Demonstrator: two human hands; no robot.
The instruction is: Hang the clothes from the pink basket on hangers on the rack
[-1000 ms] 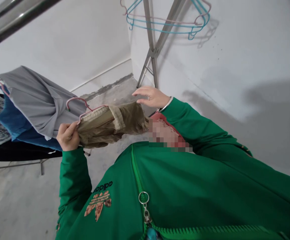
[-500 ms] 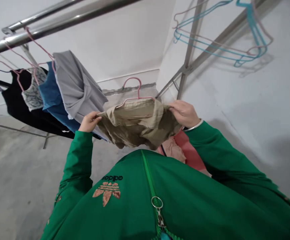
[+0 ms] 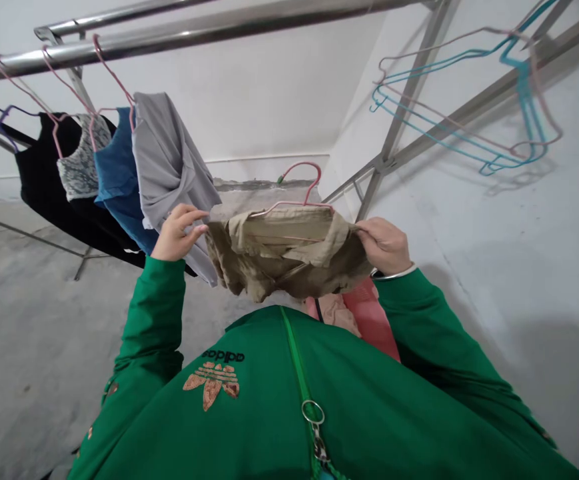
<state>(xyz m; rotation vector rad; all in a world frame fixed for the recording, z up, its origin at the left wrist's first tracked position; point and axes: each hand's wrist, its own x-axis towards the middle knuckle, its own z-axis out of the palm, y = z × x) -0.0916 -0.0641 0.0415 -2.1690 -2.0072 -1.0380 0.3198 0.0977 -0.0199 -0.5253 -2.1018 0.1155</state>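
A khaki shirt [image 3: 289,267] with a collar hangs in front of my chest on a pink wire hanger [image 3: 314,193], whose hook sticks up free above the collar. My right hand [image 3: 385,245] pinches the shirt's shoulder at the right side. At the opposite shoulder, my left hand [image 3: 176,233] has its thumb and fingers parted, with the fingertips right beside the cloth edge. Whether they still touch the fabric is hard to see.
A metal rail [image 3: 179,37] at upper left carries a grey garment [image 3: 169,147], a blue top [image 3: 116,173], a patterned top [image 3: 82,163] and a black top [image 3: 42,173]. Blue hangers [image 3: 524,100] hang on a bar at upper right. Below the shirt shows a red container [image 3: 372,313] holding pinkish cloth [image 3: 339,313].
My left fingers have parted from their pinch on the shirt's shoulder. The shirt and hanger have shifted a little to the right in view, with my right hand still gripping.
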